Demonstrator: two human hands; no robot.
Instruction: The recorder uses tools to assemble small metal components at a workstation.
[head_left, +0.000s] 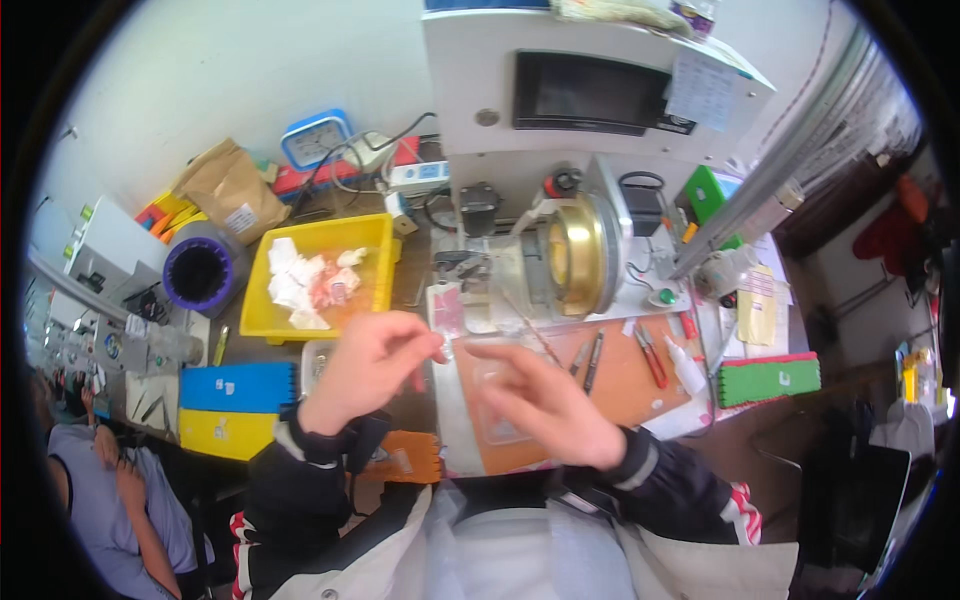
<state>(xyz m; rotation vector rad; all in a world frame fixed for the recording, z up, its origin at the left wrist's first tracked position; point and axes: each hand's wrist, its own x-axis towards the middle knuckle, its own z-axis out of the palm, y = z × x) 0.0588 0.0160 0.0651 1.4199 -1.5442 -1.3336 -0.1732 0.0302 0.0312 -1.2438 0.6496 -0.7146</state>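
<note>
Stretching away lengthwise, a clear tray (pixel 506 434) lies flat.

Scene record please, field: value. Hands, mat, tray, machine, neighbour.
left_hand: left hand raised, fingertips close together; any small item there unclear
right_hand: right hand above mat, fingers apart, nothing visible held
mat: orange-brown mat with red-handled pliers and white bottle
tray: yellow tray, crumpled white and pinkish scraps inside
machine: white machine, dark screen, gold ring
neighbour: co-worker at lower left, grey top
</note>
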